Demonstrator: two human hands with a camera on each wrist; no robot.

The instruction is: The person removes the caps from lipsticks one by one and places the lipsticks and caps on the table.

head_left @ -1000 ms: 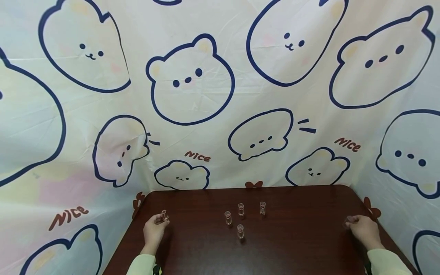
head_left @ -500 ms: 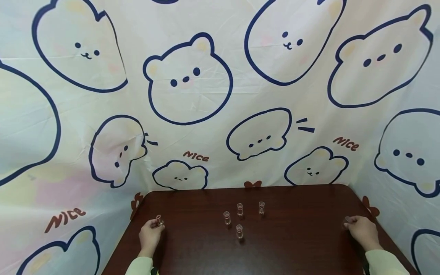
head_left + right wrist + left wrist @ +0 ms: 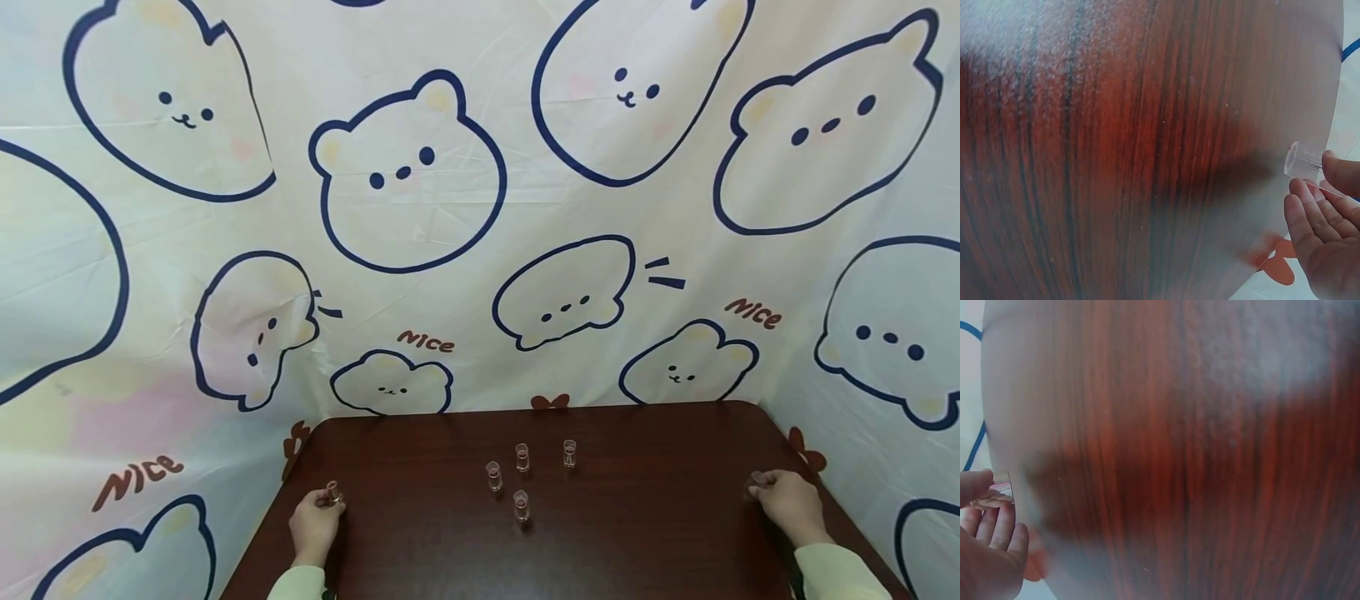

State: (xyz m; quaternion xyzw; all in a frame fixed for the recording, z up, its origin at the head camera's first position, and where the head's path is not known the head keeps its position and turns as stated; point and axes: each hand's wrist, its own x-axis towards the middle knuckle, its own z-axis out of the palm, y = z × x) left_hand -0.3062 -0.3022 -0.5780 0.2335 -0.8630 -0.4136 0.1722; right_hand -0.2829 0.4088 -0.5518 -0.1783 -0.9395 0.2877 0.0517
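Near the table's left edge, my left hand [image 3: 315, 525] pinches a small clear shot glass [image 3: 334, 492] between thumb and fingers. The left wrist view shows that glass [image 3: 1001, 490] partly covered by the thumb. On the far right side my right hand [image 3: 792, 503] pinches another clear shot glass [image 3: 756, 482]. Its rim end [image 3: 1300, 160] sticks out past the thumb in the right wrist view. Several like glasses stand upright mid-table: a front one [image 3: 522, 507], a left one [image 3: 493, 476], a back one [image 3: 522, 457] and one farther right [image 3: 570, 454].
The dark brown wooden table [image 3: 637, 517] has rounded back corners. A pale cloth [image 3: 480, 208] printed with blue-outlined bear faces hangs behind it and along both sides, close to the table edges.
My left hand has moved left and a little toward the front with its shot glass. My right hand has hardly moved. The standing glasses keep their places as the head view shifts slightly.
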